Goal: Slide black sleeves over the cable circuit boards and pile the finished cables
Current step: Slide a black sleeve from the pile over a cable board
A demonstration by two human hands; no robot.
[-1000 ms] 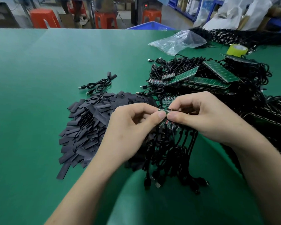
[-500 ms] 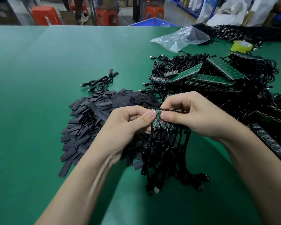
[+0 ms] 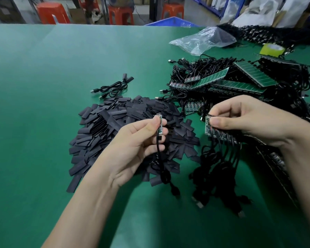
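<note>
- Head view, left grip [image 3: 138, 145]: thumb and fingers pinch one bare circuit board [image 3: 159, 125], held upright over the near-right edge of the sleeve pile [image 3: 115, 133]. Its cable [image 3: 158, 158] hangs in front of the pile.
- Right grip [image 3: 249, 122]: pinches the end of a joined board strip [image 3: 209, 127] right of the pile, leads dangling beneath.
- Small cable bunch [image 3: 113, 86]: beyond the pile, apparently sleeved.
- Risk: dangling leads may snag loose sleeves and scatter them.
- Risk: a flat sleeve could catch on the board's corners and buckle instead of sliding.
- Surface: smooth green desk [image 3: 43, 86]. Unsleeved stock [image 3: 240, 83] is heaped right of the pile, with a clear bag [image 3: 204, 40] and tape roll [image 3: 271, 49] beyond it.
- Room: red stools [image 3: 52, 12] and a blue bin [image 3: 170, 22], far beyond the pile.
</note>
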